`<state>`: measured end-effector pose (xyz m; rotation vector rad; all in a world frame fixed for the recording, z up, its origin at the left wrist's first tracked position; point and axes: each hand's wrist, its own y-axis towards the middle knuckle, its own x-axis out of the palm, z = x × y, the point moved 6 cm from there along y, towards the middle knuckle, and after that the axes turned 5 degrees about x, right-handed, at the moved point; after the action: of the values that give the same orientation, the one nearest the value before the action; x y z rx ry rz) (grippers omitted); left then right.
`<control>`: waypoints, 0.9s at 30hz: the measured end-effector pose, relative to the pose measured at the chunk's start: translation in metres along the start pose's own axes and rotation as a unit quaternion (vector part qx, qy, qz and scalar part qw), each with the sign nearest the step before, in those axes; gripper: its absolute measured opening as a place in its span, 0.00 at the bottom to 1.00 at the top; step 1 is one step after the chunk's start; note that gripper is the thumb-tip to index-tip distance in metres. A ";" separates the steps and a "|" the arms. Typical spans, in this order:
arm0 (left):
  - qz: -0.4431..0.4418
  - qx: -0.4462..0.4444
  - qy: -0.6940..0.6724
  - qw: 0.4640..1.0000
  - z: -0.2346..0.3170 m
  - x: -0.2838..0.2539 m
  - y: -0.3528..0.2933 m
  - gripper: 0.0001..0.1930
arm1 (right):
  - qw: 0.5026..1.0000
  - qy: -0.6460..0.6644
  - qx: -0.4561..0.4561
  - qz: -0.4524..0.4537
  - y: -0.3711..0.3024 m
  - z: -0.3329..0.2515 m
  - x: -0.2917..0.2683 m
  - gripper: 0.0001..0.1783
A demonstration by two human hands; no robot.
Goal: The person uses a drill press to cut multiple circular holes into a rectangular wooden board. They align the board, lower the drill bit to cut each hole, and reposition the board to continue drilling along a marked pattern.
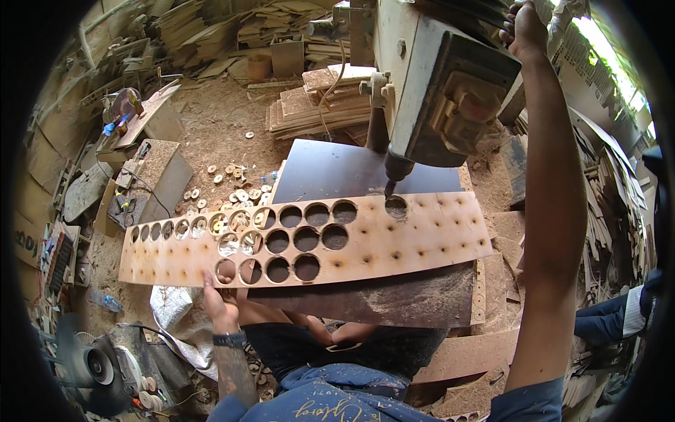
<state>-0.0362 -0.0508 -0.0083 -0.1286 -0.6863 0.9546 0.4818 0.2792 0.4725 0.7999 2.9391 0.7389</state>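
A long light-brown wooden board point(373, 243) lies across a dark flat panel point(394, 299). Rows of round holes are cut through its left and middle parts, and small dark-ringed drill marks dot the rest. My left hand point(222, 306) grips the board's near edge, thumb on top, left of the middle. Above the board stands a drill press point(415, 91); its spindle and bit point(391, 183) point down at the far edge of a lone round hole point(396, 206). My right arm reaches up along the machine's right side, and my right hand point(526, 29) is closed there, its grasp mostly hidden.
Cut wooden discs point(242, 195) lie scattered on the sawdust-covered floor. Stacked boards point(320, 105) stand behind the press. At left are a bench with a disc-shaped tool point(126, 105) and a fan point(95, 362). Another person's leg point(605, 320) shows at right.
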 end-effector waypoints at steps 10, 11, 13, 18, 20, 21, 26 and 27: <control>-0.084 -0.009 0.245 0.966 -0.020 -0.028 -0.120 0.16 | 1.000 0.015 -0.009 0.016 -0.011 0.000 0.004 0.11; -0.085 -0.029 0.249 0.964 -0.026 -0.029 -0.131 0.17 | 1.000 0.017 -0.010 0.018 -0.011 0.000 0.004 0.10; -0.100 -0.074 0.227 0.966 -0.035 -0.027 -0.150 0.20 | 1.000 0.017 -0.011 0.020 -0.013 0.000 0.006 0.10; -0.131 -0.121 0.195 0.964 -0.049 -0.011 -0.167 0.20 | 0.999 0.025 -0.014 0.015 -0.020 0.001 0.005 0.09; -0.141 -0.134 0.190 0.962 -0.054 -0.005 -0.171 0.20 | 0.999 0.027 -0.015 0.011 -0.023 -0.001 0.006 0.09; -0.172 -0.124 0.233 0.949 -0.051 -0.001 -0.172 0.19 | 0.999 0.028 -0.017 0.011 -0.023 -0.001 0.005 0.09; -0.681 -0.061 0.499 0.532 -0.006 0.029 -0.211 0.14 | 0.999 0.028 -0.026 0.006 -0.024 0.001 0.002 0.10; -0.599 -0.015 0.491 0.632 0.018 0.036 -0.194 0.12 | 0.999 0.030 -0.028 0.005 -0.022 0.002 0.003 0.10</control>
<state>0.1042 -0.1394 0.0989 -0.1579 0.3258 -0.5040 0.4690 0.2645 0.4615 0.8039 2.9533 0.8575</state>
